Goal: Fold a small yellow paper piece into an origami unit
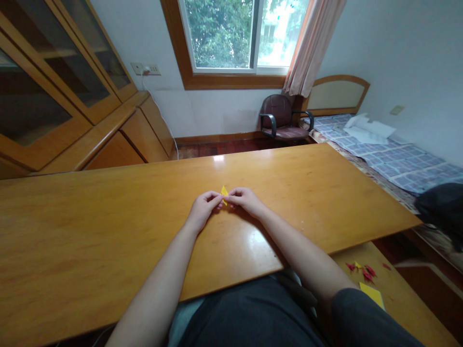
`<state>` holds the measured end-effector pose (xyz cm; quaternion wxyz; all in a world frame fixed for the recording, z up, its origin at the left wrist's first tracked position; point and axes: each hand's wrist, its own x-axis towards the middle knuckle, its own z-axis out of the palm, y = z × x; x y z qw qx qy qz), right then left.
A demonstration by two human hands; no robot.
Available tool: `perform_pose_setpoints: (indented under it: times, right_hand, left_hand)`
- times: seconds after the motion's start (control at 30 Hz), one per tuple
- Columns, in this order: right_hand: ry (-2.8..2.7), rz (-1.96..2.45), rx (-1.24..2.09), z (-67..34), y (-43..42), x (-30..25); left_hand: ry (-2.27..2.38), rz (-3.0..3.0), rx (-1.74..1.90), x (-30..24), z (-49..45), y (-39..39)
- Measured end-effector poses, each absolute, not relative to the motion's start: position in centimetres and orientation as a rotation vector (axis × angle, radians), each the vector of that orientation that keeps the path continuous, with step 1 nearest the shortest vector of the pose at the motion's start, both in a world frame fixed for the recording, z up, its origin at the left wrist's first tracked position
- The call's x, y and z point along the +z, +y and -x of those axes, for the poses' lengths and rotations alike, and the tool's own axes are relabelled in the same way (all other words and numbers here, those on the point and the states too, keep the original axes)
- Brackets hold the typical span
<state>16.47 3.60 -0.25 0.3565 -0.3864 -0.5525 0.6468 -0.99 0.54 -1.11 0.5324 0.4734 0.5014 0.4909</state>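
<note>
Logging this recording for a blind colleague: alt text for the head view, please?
A person's left hand and right hand pinch a small yellow paper piece over a wooden table. Small red pieces lie on a lower surface at right; a window, chair and bed are beyond.

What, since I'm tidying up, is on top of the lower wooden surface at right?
Small red pieces, a small yellow piece and a yellow sheet. The dark sleeve and tabletop hide parts; anything there is unseen.

Daylight from partly blown-out window (pixel 237 36); glare on tabletop (pixel 108 226); edges stretched
</note>
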Motion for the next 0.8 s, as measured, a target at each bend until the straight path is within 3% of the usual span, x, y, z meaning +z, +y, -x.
perform_pose_setpoints:
  times: [0.8]
  right_hand:
    - [-1.589,1.037,1.611,-16.64,3.76,-0.56]
  left_hand:
    - [1.235,-1.169,1.164,-1.11,1.07,0.68]
